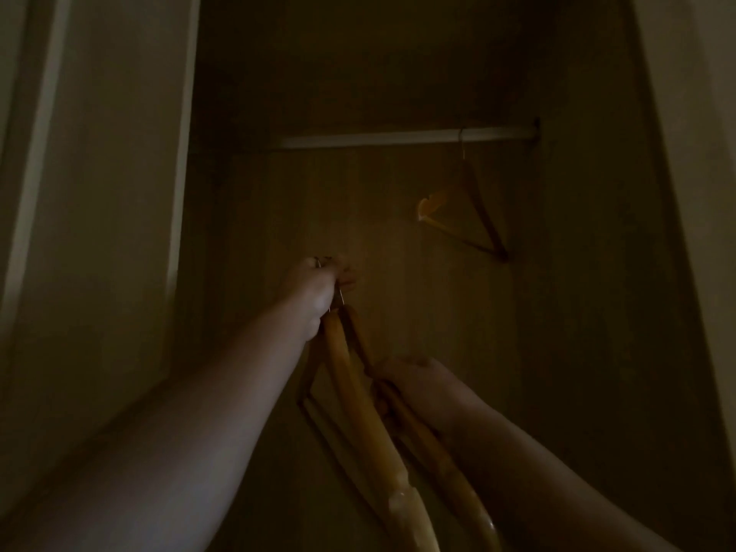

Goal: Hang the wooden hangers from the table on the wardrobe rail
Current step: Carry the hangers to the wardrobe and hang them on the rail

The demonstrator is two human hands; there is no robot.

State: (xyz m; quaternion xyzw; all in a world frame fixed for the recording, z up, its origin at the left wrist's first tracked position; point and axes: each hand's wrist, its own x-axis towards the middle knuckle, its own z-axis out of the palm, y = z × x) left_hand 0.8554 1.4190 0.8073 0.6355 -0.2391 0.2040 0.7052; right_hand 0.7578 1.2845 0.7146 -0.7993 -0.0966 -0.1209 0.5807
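I look up into a dim wardrobe. A pale rail [398, 137] runs across its upper part. One wooden hanger [474, 217] hangs near the rail's right end. My left hand [318, 288] is raised below the rail and grips the metal hooks of a bunch of wooden hangers [358, 392]. My right hand [414, 380] is lower and holds the wooden arms of the same bunch. The lower ends of the hangers run out of view at the bottom.
A light door frame or wardrobe side [119, 193] stands at the left. Another pale panel [693, 153] borders the right. The wooden back wall [358, 213] lies behind the rail. The rail is bare left of the hung hanger.
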